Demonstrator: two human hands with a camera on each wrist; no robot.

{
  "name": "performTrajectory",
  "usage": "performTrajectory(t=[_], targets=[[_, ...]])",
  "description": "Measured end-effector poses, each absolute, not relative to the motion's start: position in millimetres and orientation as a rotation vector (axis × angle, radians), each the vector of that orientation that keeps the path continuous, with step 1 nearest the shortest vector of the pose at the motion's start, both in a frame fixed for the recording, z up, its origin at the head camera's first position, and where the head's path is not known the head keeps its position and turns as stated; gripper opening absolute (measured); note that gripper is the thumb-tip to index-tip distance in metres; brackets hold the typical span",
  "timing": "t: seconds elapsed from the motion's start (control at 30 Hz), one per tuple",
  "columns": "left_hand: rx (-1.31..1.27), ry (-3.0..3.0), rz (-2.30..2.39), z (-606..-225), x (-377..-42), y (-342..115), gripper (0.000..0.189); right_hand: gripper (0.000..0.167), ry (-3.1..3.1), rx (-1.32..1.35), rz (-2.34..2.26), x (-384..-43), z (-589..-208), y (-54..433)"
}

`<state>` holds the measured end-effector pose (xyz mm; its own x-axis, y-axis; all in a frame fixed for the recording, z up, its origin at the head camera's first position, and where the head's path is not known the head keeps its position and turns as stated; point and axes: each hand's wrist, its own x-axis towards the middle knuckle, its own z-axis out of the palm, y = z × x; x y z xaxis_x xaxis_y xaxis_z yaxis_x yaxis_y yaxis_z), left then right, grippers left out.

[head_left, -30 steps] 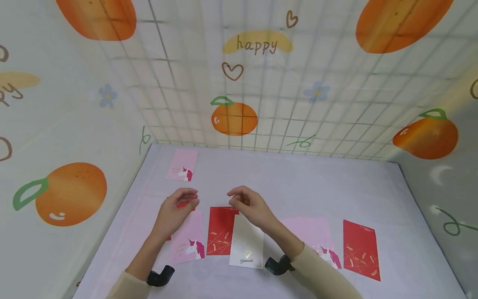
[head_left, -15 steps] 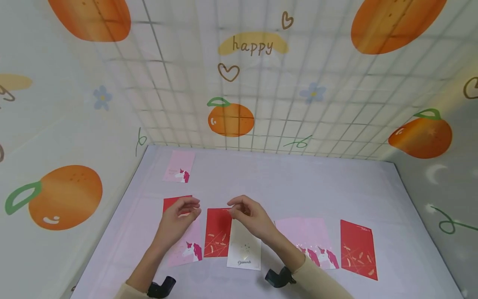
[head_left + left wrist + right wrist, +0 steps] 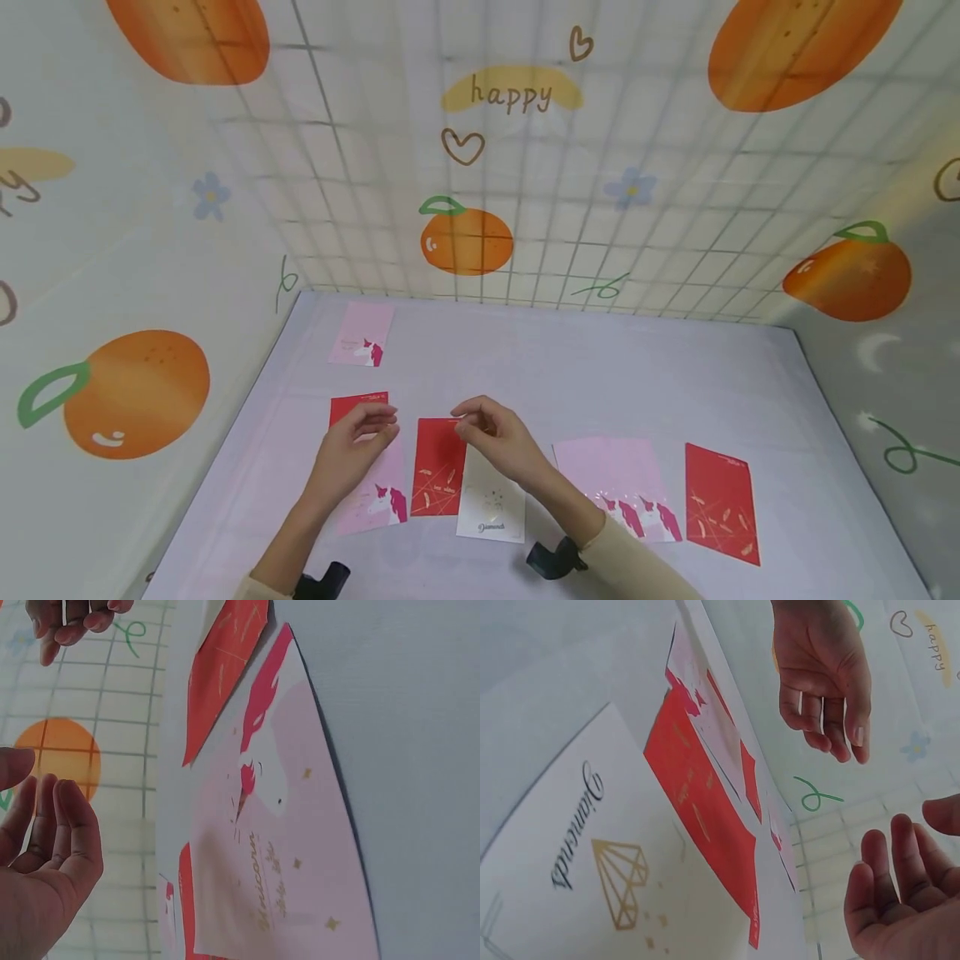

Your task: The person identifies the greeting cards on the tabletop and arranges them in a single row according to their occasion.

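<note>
Clock ref: head view, centred on the white Diamonds card, 12 toward the back wall.
White Diamonds card: [image 3: 491, 508] flat on the table [image 3: 585, 375], script lettering and gold diamond outline facing up; overlaps the right side of the centre red card.
Centre red card: [image 3: 437, 479] at 10, gold markings toward you, upper right corner behind your right fingers in the head view.
Right hand: [image 3: 504, 437] yours, raised at 12 over the white card's top edge, fingers aimed at 10.
Right grip: narrow, fingers bent, small gap to the thumb, nothing in it.
Left hand: [image 3: 352, 450] yours, raised at 10 over the near unicorn card and tucked red card, fingers aimed at 2.
Left grip: narrow, fingers softly curved, thumb just off them, nothing in it.
Near unicorn card: [image 3: 381, 504] pink, at 9, gap between it and the centre red card; you can read "Unicorn" in the left wrist view.
Tucked red card: [image 3: 348, 404] at 10, partly under the near unicorn card.
Far unicorn card: [image 3: 362, 333] pink, at 11, near the table's back left corner.
Right unicorn cards: [image 3: 611, 467] two pink ones at 3, edge between them unreadable, partly behind your right sleeve [image 3: 633, 567].
Outer red card: [image 3: 722, 504] at 3, just beyond the pink pair.
Back wall: [image 3: 540, 233] printed oranges, hearts, "happy", grid showing.
</note>
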<state>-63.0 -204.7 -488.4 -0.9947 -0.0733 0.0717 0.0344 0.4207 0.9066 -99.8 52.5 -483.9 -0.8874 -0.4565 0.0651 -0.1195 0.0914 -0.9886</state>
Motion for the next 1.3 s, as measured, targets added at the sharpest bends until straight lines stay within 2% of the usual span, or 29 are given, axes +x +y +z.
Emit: performTrajectory(t=[0.47, 0.73, 1.3], targets=[[0.07, -2.606, -1.557, -501, -59, -232, 0.036, 0.024, 2.12, -0.621, -1.834, -104, -496, 29], [0.137, -2.636, -1.514, -510, -56, -251, 0.034, 0.026, 2.138, -0.552, -1.802, -108, -506, 14], [0.237, -2.848, -1.396, -530, -57, -279, 0.047, 0.032, 2.256, -0.465, -1.613, -119, -530, -24]])
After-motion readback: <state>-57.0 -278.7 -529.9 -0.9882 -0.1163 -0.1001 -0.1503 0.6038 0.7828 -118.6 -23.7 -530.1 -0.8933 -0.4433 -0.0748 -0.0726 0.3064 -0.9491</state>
